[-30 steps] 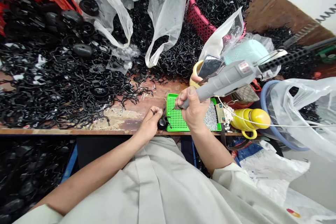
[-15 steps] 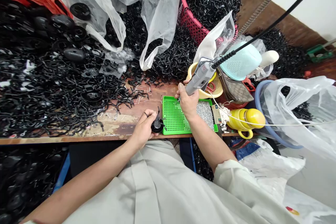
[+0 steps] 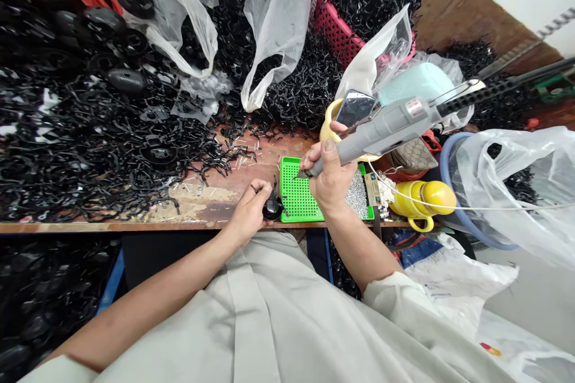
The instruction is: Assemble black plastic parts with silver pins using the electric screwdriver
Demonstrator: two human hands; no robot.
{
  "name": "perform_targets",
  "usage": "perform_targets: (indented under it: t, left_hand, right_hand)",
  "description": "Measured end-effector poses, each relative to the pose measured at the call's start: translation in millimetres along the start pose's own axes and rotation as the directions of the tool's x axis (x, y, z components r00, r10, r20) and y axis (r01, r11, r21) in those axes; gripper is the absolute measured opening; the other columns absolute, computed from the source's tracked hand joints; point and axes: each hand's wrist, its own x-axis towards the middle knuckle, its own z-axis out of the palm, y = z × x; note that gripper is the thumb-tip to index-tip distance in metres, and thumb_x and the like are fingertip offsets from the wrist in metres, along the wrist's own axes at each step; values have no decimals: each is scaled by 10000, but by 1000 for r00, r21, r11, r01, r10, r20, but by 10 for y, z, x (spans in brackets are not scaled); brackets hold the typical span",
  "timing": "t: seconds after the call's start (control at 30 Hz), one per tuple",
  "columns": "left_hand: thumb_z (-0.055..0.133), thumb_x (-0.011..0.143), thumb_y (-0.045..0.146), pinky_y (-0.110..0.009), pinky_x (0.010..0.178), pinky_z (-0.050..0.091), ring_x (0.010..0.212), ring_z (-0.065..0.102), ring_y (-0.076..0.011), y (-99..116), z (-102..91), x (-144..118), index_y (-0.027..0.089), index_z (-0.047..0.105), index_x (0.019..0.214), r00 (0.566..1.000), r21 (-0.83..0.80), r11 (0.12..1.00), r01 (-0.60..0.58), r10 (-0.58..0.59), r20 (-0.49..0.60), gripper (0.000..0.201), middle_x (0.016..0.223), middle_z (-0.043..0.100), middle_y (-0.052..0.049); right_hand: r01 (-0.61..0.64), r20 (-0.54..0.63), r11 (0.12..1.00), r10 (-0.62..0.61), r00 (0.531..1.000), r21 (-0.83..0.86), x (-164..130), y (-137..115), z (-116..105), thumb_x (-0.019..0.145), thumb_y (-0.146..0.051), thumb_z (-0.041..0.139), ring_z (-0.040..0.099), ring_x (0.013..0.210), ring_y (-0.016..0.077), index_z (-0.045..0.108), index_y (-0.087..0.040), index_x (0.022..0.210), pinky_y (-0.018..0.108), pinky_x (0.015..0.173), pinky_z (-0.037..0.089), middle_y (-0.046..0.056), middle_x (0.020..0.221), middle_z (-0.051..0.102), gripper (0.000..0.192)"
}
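My right hand (image 3: 331,176) is wrapped round a grey electric screwdriver (image 3: 384,131), which is tilted with its tip pointing left above a green perforated tray (image 3: 299,197). Small silvery screws (image 3: 358,196) fill the right part of that tray. At the bench's front edge, just left of the tray, my left hand (image 3: 252,206) pinches a round black plastic part (image 3: 272,208) with a thin black strip standing up from it. The fingers cover part of this piece.
Heaps of black plastic pieces (image 3: 90,149) cover the bench's left and back. A pink basket (image 3: 339,24) of black strips stands behind. A phone (image 3: 356,109) rests at a yellow basket (image 3: 330,125). To the right are a yellow bottle (image 3: 420,198) and a blue tub (image 3: 449,173).
The screwdriver has swung from steep to a flatter tilt, its rear end and cable now farther right. My left hand still holds the black part in nearly the same place.
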Motion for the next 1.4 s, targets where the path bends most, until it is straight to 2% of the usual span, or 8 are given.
perform_targets:
  t: [0.17, 0.5, 0.63, 0.73, 0.9, 1.03, 1.2, 1.4]
  left_hand:
    - [561, 806, 476, -192, 368, 383, 499, 452, -111, -31, 10, 3, 244, 442, 831, 999, 43, 999, -33, 33, -13, 262, 670, 443, 46]
    - [570, 817, 397, -212, 534, 433, 659, 477, -132, -101, -41, 30, 216, 473, 793, 976, 133, 967, -218, 219, 5, 207, 707, 483, 26]
    - [561, 823, 406, -195, 460, 403, 576, 481, -115, -97, -29, 16, 220, 461, 818, 985, 106, 979, -174, 173, 17, 211, 671, 488, 39]
    - [563, 823, 440, -184, 369, 367, 492, 511, -117, -59, -40, 5, 235, 444, 872, 992, 53, 994, -91, 86, 90, 242, 630, 493, 54]
    - [618, 798, 404, -259, 459, 535, 548, 626, -145, 59, -78, -9, 226, 434, 887, 984, -96, 995, -8, 25, 175, 271, 652, 570, 44]
    - [598, 811, 408, -197, 324, 430, 432, 588, -145, 117, -75, -17, 228, 416, 876, 987, -124, 992, 24, -4, 161, 264, 575, 555, 53]
    - [575, 819, 444, -132, 240, 241, 334, 512, -120, 91, -47, 0, 238, 410, 880, 996, -105, 994, 7, 2, 88, 271, 549, 509, 73]
    - [574, 815, 529, -124, 280, 250, 372, 494, -79, 55, -50, -32, 230, 437, 910, 992, -23, 999, -25, 28, 120, 343, 613, 492, 69]
  right_hand:
    - [-134, 96, 991, 131, 987, 29, -246, -130, 149, 818, -484, 632, 507, 434, 71, 505, -260, 1137, 209, 440, 455, -95, 579, 488, 410]
    - [-219, 169, 969, 199, 965, 110, -332, 118, 172, 790, -382, 692, 510, 404, 76, 510, -232, 941, 207, 411, 431, -97, 543, 523, 280]
    - [-224, 163, 971, 209, 964, 80, -349, 96, 160, 789, -396, 696, 505, 406, 77, 519, -226, 982, 213, 414, 437, -97, 545, 516, 312]
    - [-205, 152, 978, 198, 968, 35, -219, 47, 76, 804, -429, 671, 497, 409, 74, 515, -236, 1105, 210, 410, 425, -101, 553, 504, 390]
    - [-51, -9, 993, 51, 999, -109, 149, 157, -175, 810, -477, 639, 501, 428, 65, 460, -258, 1188, 206, 430, 420, -107, 586, 508, 472]
    - [-67, -27, 978, 62, 998, -198, 267, 354, -286, 798, -459, 657, 527, 440, 66, 467, -226, 1057, 207, 461, 441, -109, 580, 523, 397]
    - [-81, -17, 976, 79, 997, -201, 234, 454, -283, 788, -452, 665, 535, 437, 65, 470, -228, 979, 206, 471, 454, -110, 577, 533, 353]
    - [-58, -2, 974, 59, 998, -219, 231, 442, -277, 787, -430, 674, 534, 442, 67, 489, -226, 1015, 213, 482, 457, -101, 592, 545, 357]
